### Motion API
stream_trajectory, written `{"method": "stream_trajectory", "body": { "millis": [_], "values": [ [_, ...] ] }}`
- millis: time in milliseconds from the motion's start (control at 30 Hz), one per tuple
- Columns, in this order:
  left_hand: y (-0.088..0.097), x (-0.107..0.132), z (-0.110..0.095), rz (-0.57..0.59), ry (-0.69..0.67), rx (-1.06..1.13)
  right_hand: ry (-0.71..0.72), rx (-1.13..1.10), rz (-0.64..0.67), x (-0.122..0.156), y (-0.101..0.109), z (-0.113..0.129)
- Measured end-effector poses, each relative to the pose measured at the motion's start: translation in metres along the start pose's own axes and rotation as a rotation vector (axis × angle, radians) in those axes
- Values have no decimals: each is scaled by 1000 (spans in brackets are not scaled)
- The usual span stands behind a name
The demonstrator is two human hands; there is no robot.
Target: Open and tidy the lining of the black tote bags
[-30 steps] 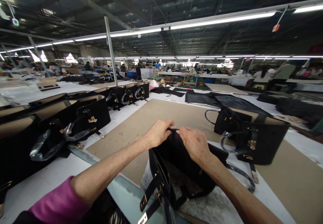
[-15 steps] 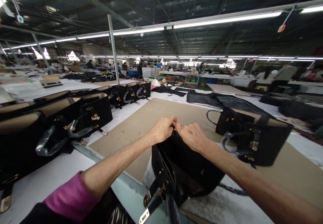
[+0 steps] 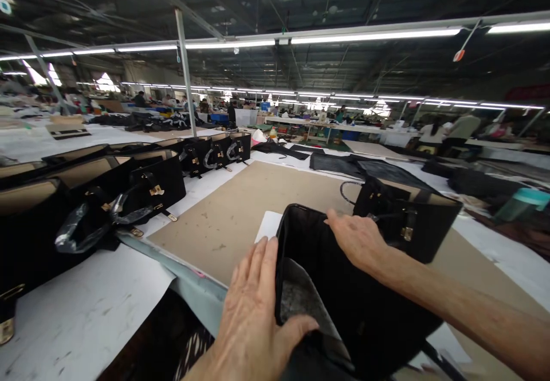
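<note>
A black handbag (image 3: 369, 312) stands open in front of me, its dark inside facing up toward me. My left hand (image 3: 253, 306) lies along the near left end of the bag. Its fingers are stretched out straight against the outside, and the thumb reaches over the rim. On the far rim, my right hand (image 3: 358, 238) has its fingers closed around the top edge. A grey panel shows within the bag's opening. White sheet material (image 3: 270, 225) peeks out behind the bag's left corner.
Black handbags with gold clasps and plastic-wrapped handles line the left, including one handbag (image 3: 158, 183). Another black handbag (image 3: 425, 220) stands at right on the beige board (image 3: 215, 220). Dark flat pieces (image 3: 335, 164) lie behind. A teal-lidded container (image 3: 522, 204) sits far right.
My hands have separated from the pinch they shared at the bag's top edge. The left has come down to the bag's near end; the right stays on the rim. The bag now gapes wider.
</note>
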State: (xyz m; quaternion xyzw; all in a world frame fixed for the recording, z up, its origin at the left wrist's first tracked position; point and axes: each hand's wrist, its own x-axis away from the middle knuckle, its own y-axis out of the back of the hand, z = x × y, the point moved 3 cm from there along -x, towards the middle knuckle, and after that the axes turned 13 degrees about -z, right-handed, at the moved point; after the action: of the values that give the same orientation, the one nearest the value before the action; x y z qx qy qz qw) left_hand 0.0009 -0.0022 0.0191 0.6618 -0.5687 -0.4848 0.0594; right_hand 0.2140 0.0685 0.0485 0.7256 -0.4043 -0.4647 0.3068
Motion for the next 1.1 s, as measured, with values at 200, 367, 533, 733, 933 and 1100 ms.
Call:
{"method": "stream_trajectory", "body": {
  "millis": [200,367,533,733,933,1100],
  "values": [
    [-19,-28,34,101,353,317,19,54,-35,15,7,-8],
    [-12,-52,78,392,503,778,32,82,-13,33,-2,-35],
    [-12,-52,90,447,505,837,23,89,-35,49,-20,-40],
    [-11,-45,81,410,506,891,178,150,-270,47,-7,-21],
    [-10,-40,75,373,479,898,469,-45,-375,33,15,18],
    [-14,-37,75,368,513,909,418,-266,-391,17,28,42]
  ]
}}
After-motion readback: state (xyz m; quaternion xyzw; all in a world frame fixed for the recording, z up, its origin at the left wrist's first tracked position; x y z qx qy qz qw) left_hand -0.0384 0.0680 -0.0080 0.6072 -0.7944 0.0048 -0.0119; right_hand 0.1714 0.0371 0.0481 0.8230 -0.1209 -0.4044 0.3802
